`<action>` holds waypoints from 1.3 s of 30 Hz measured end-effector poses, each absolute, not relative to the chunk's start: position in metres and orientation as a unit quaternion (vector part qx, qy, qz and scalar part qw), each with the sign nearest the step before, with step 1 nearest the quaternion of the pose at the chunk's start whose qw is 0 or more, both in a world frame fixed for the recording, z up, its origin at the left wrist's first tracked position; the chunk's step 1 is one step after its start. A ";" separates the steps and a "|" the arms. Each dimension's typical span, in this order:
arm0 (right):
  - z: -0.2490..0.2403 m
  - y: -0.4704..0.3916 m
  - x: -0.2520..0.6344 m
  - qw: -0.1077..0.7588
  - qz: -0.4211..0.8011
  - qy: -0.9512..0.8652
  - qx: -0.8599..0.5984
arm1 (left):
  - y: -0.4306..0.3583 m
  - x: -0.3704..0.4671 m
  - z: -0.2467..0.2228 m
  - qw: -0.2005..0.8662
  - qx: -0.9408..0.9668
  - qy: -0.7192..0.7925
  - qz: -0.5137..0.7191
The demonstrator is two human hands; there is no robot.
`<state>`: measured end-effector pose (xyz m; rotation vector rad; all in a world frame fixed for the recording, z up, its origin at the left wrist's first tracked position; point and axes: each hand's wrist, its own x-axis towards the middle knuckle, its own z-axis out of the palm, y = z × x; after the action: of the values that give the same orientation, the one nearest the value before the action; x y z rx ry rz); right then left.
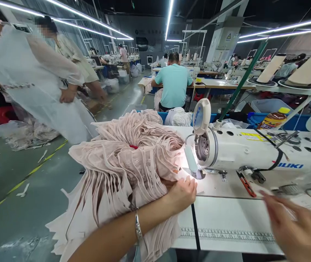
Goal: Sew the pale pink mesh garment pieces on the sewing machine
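A thick bundle of pale pink fabric pieces [139, 160] lies folded over the left side of the sewing machine table and hangs off its front. My left hand [184, 193], with a silver bangle on the wrist, rests against the bundle just in front of the needle area. Its fingers are curled closed, and what they pinch is hidden. The white sewing machine [232, 149] stands with its round end cover [201, 116] swung up and its lamp lit. My right hand [297, 225] is smeared by motion over the table's right side, a pale sliver by its fingers.
Red-handled thread snips [247, 183] lie on the machine bed. A ruler strip [226, 234] runs along the table's front. Behind the machine are a bottle with a yellow cap [274, 118] and thread cones [271, 69]. At left, a person in white [35, 80] stands in the aisle.
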<state>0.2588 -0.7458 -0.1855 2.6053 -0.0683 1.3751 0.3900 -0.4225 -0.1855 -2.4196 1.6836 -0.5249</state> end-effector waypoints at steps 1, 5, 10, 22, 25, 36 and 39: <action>-0.182 -0.715 0.267 0.101 0.461 0.059 0.880 | -0.426 0.383 -0.190 0.081 -0.793 0.572 -0.191; -0.178 -0.629 0.306 0.035 0.309 0.205 0.928 | -0.434 0.358 -0.200 0.100 -0.777 0.583 -0.217; -0.187 -0.628 0.338 -0.154 0.138 0.062 0.976 | -0.430 0.370 -0.194 0.084 -0.835 0.531 -0.119; -0.188 -0.609 0.354 -0.117 0.078 0.057 0.988 | -0.423 0.387 -0.209 0.007 -0.823 0.545 -0.161; -0.190 -0.603 0.360 -0.208 0.081 0.023 0.974 | -0.420 0.393 -0.217 -0.057 -0.861 0.486 -0.141; -0.188 -0.600 0.359 -0.325 0.079 -0.035 0.942 | -0.419 0.378 -0.213 -0.061 -0.832 0.525 -0.170; -0.188 -0.599 0.360 -0.325 0.081 -0.034 0.942 | -0.418 0.379 -0.211 -0.035 -0.830 0.531 -0.168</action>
<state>0.3597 -0.5990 -0.1883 3.7875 -0.1381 0.3247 0.3791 -0.4180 -0.2111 -2.6679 1.7054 -0.5413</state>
